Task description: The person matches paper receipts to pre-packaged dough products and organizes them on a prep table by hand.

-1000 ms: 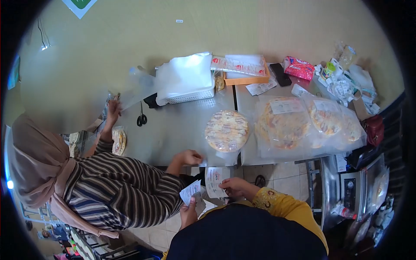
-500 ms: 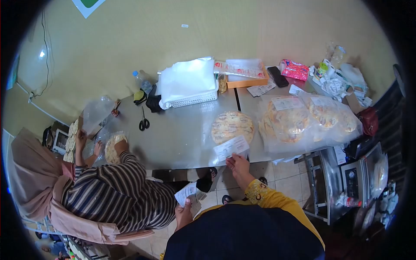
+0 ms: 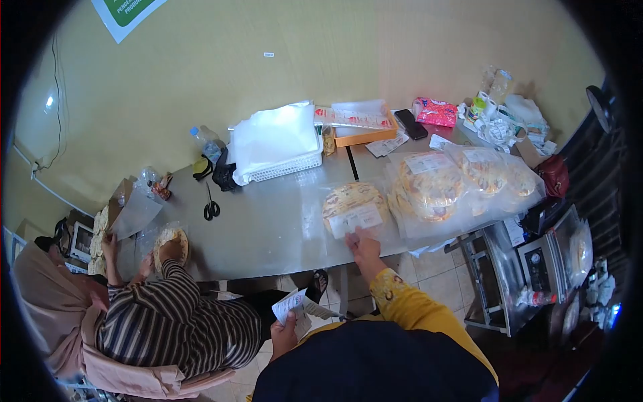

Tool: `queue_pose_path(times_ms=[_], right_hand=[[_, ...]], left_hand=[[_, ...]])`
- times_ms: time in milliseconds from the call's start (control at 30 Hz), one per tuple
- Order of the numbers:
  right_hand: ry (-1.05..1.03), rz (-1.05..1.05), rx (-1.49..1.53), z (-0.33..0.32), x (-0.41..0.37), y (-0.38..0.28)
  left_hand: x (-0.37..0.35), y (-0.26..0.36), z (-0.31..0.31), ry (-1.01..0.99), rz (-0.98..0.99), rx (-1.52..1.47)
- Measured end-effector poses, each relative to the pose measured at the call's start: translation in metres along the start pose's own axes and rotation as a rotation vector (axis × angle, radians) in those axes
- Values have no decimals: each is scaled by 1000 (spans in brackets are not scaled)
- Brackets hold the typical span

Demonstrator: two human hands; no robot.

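A white paper label (image 3: 355,219) was touched along its near edge by the right grip (image 3: 358,236), closure unclear; printed papers (image 3: 292,306) were clasped by the left grip (image 3: 289,320).

Wall (image 3: 321,74): plain, yellowish-beige; green-and-white sign (image 3: 130,12) at upper left, small white label (image 3: 268,55) near middle. Dark cable (image 3: 56,100) hanging down left side; small bright reflection beside it. Table (image 3: 261,231): grey, smooth-topped, dark seam across, against wall. Floor (image 3: 429,264): pale square tiles. Right side: metal-framed stand (image 3: 492,288), dark ribbed surface (image 3: 596,181) behind.
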State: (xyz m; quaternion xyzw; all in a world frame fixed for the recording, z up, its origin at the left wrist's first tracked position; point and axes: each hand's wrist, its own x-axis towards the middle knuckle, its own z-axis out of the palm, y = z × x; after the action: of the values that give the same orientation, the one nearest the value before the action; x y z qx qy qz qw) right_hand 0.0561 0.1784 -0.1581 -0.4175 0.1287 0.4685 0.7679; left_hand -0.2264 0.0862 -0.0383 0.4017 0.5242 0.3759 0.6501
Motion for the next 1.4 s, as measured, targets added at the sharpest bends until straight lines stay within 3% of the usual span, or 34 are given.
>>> queue_pose_path(times_ms=[67,267,400,467,533,633,733,833,933,1067,1200,1400], right_hand=[[130,-4,7,27,4,-8],[148,85,42,48,40,-20],[-53,157,-108,9,74,0],[-141,136,-238,-3,47,-1],[-417,144,-334,-12,-1,-20],[-536,208,-182,-18,-39,-39],[-406,170,-119,-8,-36,-49],[-453,-5,-81,-11,7,-34],[-336,19,-276,46,-13,-67],[-329,-20,-320,79,-30,-116],[-397,-74,-344,84,-63,-194],[-417,-273,-332,50,-94,-341]], left_hand=[[0,7,3,3,-20,6],[1,8,-1,13,-9,4],[2,11,-2,28,-42,-32],[1,15,0,20,-27,-45],[4,16,2,39,-11,-7],[13,9,-2,29,17,25],[16,8,2,33,-11,92],[19,8,13,-18,4,86],[22,8,26,-36,46,81],[25,12,47,-92,70,59],[23,27,77,-87,103,70],[35,30,125,-29,171,-163]])
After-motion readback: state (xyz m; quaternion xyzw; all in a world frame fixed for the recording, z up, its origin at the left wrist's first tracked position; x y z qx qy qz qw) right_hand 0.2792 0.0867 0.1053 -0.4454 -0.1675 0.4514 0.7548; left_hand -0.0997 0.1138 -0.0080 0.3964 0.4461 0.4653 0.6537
